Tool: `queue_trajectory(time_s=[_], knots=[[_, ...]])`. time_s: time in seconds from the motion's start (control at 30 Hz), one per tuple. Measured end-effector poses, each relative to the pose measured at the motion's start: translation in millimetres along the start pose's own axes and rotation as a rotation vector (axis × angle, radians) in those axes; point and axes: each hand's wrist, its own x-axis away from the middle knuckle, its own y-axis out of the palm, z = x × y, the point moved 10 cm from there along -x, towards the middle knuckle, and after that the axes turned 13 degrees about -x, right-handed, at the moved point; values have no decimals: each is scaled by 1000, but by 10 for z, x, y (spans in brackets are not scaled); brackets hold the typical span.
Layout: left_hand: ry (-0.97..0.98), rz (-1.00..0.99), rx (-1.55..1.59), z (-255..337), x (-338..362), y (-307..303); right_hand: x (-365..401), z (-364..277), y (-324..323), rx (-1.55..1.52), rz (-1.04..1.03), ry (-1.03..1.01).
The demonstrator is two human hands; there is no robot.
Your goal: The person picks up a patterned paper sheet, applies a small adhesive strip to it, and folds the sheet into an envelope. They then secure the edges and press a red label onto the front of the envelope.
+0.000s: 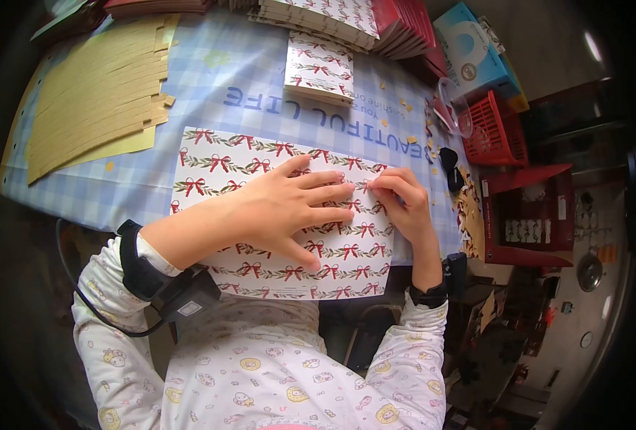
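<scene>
Over the checked tablecloth [198, 80]'s near edge, patterned sheet [343, 281] lies long axis left-right, left hand [271, 208] spread across its middle; right hand [408, 204], nearer its right end, pinches fingertips together, anything between unclear.

Checked tablecloth [210, 93] (lettered): patterned sheet [354, 254], yellow strips [96, 93], stacks [319, 68].

On our desk [189, 89], the sheet [347, 272] lies mid-width, overhanging the near edge. The strips [96, 93] lie to its left, towards the far left corner. Behind the sheet we have the small stack [319, 68], just before the large stack [332, 14] at the far edge. The folders [411, 29] lie right of these; farther right stand the box [475, 54] and, nearer us, the basket [491, 129].
</scene>
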Motion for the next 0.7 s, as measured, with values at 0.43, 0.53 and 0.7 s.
queue_trajectory(time_s=[0.43, 0.53, 0.7], knots=[[0, 9, 4, 1, 2, -14, 4, -40, 8, 46, -2, -36], [-2, 6, 10, 1, 2, -8, 16, -10, 2, 34, 5, -19], [-2, 12, 0, 4, 2, -22, 5, -34, 10, 54, 14, -28]])
